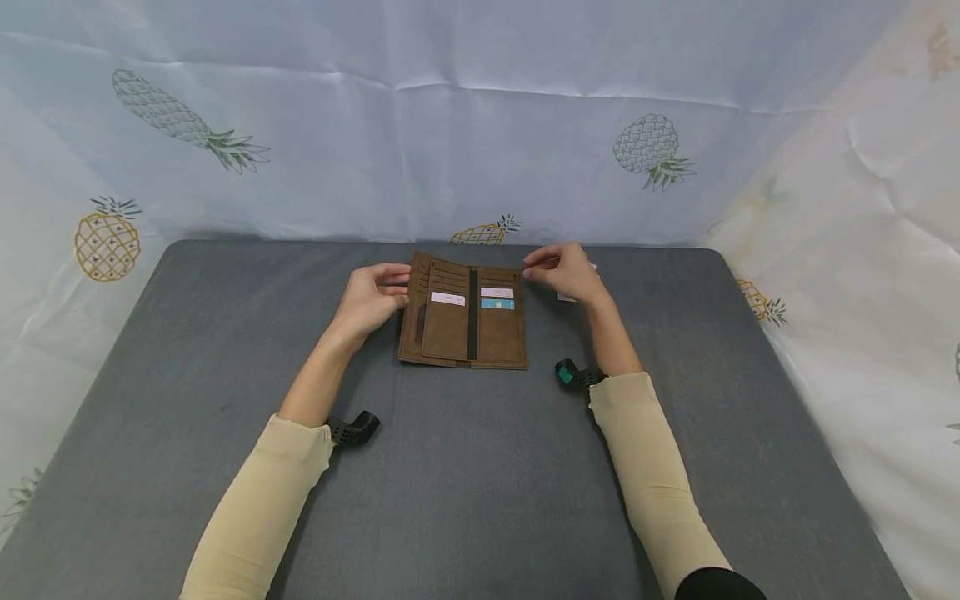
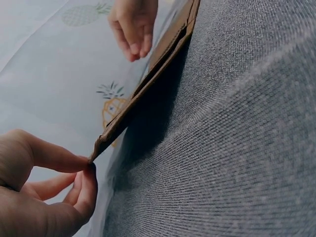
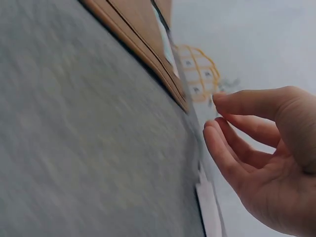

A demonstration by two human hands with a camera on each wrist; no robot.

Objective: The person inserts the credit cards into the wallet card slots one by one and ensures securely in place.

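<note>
One brown wallet (image 1: 501,337), unfolded, apparently leather | left hand (image 1: 372,297) pinching its edge | right hand (image 1: 570,273) released

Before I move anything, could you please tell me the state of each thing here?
Wallet: open, left edge lifted.
Blue card: slotted, partly showing.
Left pale card: slotted, partly showing.
Right pale card: slotted, partly showing.
White item: on the table, partly hidden.
Left hand: pinches wallet's edge.
Right hand: fingers bent, holds nothing.

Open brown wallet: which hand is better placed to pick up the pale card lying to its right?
Probably the right hand: it holds nothing and is close to the pale card, while the left hand pinches the edge of the brown wallet.
</note>
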